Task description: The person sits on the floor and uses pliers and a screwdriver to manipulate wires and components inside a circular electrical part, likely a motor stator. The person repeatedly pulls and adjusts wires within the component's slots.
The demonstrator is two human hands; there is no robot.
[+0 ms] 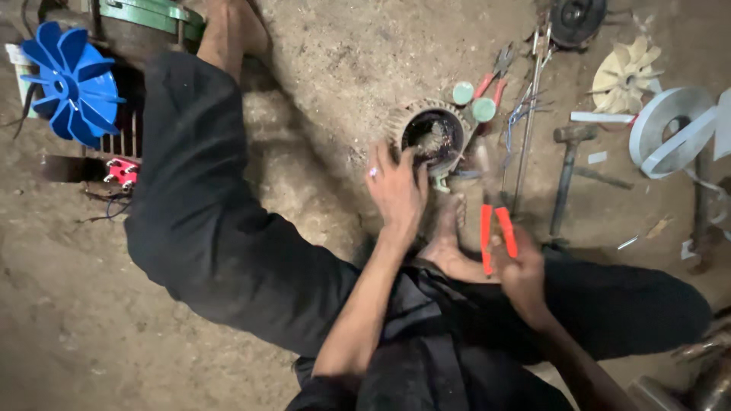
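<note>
One motor shell [435,135] on the dirt floor [76,320], between the person's legs. Left hand [397,190] rests on its rim, fingers spread. Right hand [522,275] wrapped around one pair of orange-handled pliers [495,228], just right of the shell. Two fans: blue [72,82], cream [626,74]. One hammer [567,171]. Tools crowd the right; open floor at left.

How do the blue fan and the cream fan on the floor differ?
The blue fan is vivid blue and lies at the far left beside a green-topped machine; the cream fan is pale and lies at the far right near a roll of white tape. The blue fan looks larger in the picture. Both are plastic impellers with radial blades, and neither hand touches them.
</note>
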